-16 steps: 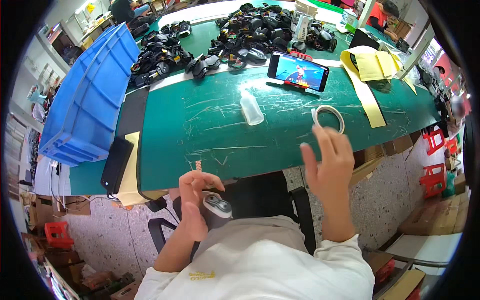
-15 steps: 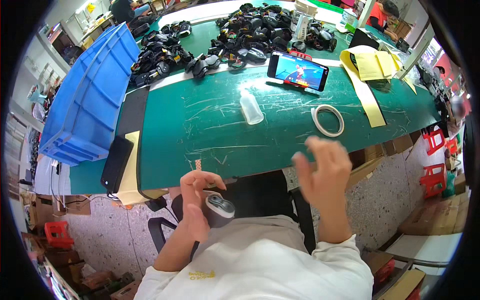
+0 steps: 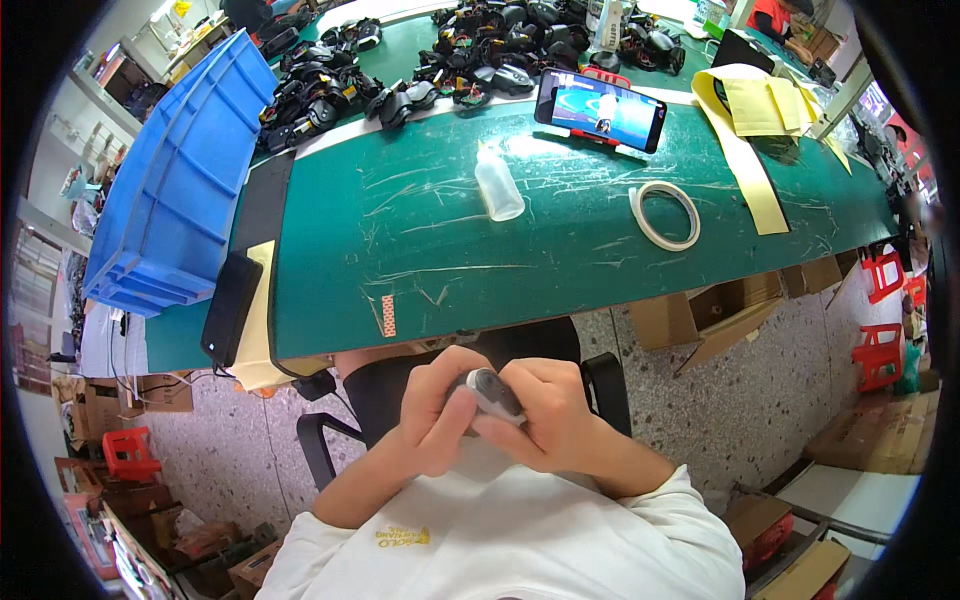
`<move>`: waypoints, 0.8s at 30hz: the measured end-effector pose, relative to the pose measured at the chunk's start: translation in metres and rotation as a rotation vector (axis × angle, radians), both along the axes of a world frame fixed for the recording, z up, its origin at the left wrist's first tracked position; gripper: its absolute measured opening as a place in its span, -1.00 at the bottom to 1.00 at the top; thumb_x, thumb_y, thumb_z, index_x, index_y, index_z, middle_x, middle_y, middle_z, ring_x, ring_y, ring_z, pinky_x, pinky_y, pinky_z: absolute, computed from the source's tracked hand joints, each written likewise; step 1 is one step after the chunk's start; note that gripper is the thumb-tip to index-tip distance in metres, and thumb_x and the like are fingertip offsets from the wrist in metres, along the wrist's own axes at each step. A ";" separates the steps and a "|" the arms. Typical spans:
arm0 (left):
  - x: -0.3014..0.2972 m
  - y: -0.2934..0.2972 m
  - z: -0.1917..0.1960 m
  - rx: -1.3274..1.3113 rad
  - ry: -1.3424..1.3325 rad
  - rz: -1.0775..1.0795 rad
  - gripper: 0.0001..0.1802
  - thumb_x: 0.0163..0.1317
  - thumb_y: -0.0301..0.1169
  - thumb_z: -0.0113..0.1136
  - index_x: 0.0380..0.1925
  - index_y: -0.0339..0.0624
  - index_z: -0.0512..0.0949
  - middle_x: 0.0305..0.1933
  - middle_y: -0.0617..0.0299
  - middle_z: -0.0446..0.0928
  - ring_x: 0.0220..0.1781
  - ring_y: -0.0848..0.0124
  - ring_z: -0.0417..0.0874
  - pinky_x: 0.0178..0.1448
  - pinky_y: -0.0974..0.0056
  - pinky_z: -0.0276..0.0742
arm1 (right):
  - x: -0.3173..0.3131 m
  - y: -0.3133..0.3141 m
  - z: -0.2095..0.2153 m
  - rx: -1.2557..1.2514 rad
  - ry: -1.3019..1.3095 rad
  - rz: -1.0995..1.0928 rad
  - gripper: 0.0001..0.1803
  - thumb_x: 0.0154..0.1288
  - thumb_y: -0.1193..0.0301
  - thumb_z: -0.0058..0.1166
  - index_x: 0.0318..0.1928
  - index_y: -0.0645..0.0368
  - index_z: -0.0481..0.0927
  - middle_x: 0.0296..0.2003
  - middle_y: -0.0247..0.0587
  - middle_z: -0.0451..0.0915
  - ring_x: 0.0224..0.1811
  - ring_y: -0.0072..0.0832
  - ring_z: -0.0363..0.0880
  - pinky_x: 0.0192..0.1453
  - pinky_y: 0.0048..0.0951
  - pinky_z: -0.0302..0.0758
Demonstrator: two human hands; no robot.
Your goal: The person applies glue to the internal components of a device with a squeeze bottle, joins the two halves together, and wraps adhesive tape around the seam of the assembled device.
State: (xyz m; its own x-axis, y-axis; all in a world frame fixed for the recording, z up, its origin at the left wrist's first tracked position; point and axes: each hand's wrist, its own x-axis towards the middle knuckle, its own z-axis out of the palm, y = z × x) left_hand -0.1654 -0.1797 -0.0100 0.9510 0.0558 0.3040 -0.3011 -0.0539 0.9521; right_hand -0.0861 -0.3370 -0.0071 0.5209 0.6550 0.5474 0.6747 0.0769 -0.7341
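Note:
In front of my chest, beyond the near table edge, I hold a dark computer mouse (image 3: pixel 494 392) with a lighter rim. My left hand (image 3: pixel 440 408) wraps its left side, the thumb pressed along it. On the other side my right hand (image 3: pixel 553 412) closes round it with bent fingers. Much of the mouse's body is hidden by both hands. On the green table (image 3: pixel 440 285) ahead lies a translucent plastic bottle (image 3: pixel 500 190), with a roll of white tape (image 3: pixel 640 215) to its right.
A tilted blue crate (image 3: pixel 170 180) stands at left beside a black phone-like device (image 3: pixel 233 308). Piles of black mouse parts (image 3: pixel 515 50) cover the far side. A phone (image 3: pixel 600 110) leans on a red stand. Yellow paper (image 3: pixel 760 195) lies right; an orange patterned strip (image 3: pixel 389 316) is near the edge.
My right hand has come down and left from above the table edge and taken hold of the mouse. My left hand has shifted right with the mouse and closed more tightly round it.

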 end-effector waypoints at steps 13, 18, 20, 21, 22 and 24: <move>0.001 0.004 0.017 -0.235 0.276 -0.401 -0.56 0.45 -0.13 -0.21 -0.31 -0.31 0.47 -0.39 0.22 0.53 -0.36 0.52 0.48 -0.31 0.39 0.32 | 0.001 -0.014 -0.010 0.158 -0.044 0.306 -0.46 0.31 0.09 0.18 -0.60 0.17 0.28 -0.66 -0.21 0.26 -0.67 -0.24 0.32 -0.63 -0.31 0.21; -0.010 0.001 0.017 -0.167 0.151 -0.351 -0.63 0.41 -0.21 -0.16 -0.24 -0.36 0.43 -0.44 0.19 0.51 -0.46 0.46 0.48 -0.40 0.34 0.33 | 0.011 -0.017 -0.017 0.150 0.135 0.504 -0.66 0.37 0.23 0.13 -0.41 0.23 0.42 -0.58 -0.15 0.35 -0.63 -0.23 0.38 -0.58 -0.33 0.30; -0.011 -0.001 0.017 -0.055 0.036 -0.207 -0.67 0.39 -0.26 -0.13 -0.20 -0.39 0.41 -0.46 0.17 0.51 -0.51 0.43 0.49 -0.44 0.32 0.34 | 0.005 -0.021 -0.009 0.169 0.194 0.389 -0.68 0.36 0.23 0.14 -0.31 0.25 0.44 -0.55 -0.15 0.38 -0.62 -0.24 0.41 -0.57 -0.33 0.32; -0.009 0.001 0.019 0.129 -0.019 -0.167 -0.69 0.35 -0.30 -0.11 -0.18 -0.40 0.38 -0.49 0.13 0.50 -0.55 0.37 0.48 -0.46 0.29 0.36 | 0.001 -0.023 -0.005 0.192 0.254 0.270 -0.68 0.34 0.23 0.15 -0.21 0.27 0.46 -0.53 -0.14 0.42 -0.61 -0.25 0.43 -0.55 -0.33 0.34; -0.006 0.002 0.020 0.313 -0.075 -0.124 -0.71 0.31 -0.34 -0.08 -0.15 -0.41 0.35 -0.52 0.08 0.49 -0.60 0.31 0.47 -0.48 0.26 0.38 | -0.003 -0.020 -0.003 0.167 0.158 0.179 -0.61 0.28 0.24 0.21 -0.10 0.29 0.46 -0.53 -0.17 0.45 -0.61 -0.30 0.45 -0.57 -0.36 0.36; -0.004 -0.001 0.011 0.365 -0.160 -0.078 -0.67 0.23 -0.37 0.02 -0.12 -0.41 0.31 -0.57 0.03 0.47 -0.69 0.22 0.44 -0.53 0.22 0.40 | -0.016 -0.013 -0.001 0.125 -0.001 0.066 -0.63 0.28 0.27 0.21 -0.11 0.30 0.46 -0.54 -0.18 0.46 -0.62 -0.31 0.45 -0.59 -0.37 0.36</move>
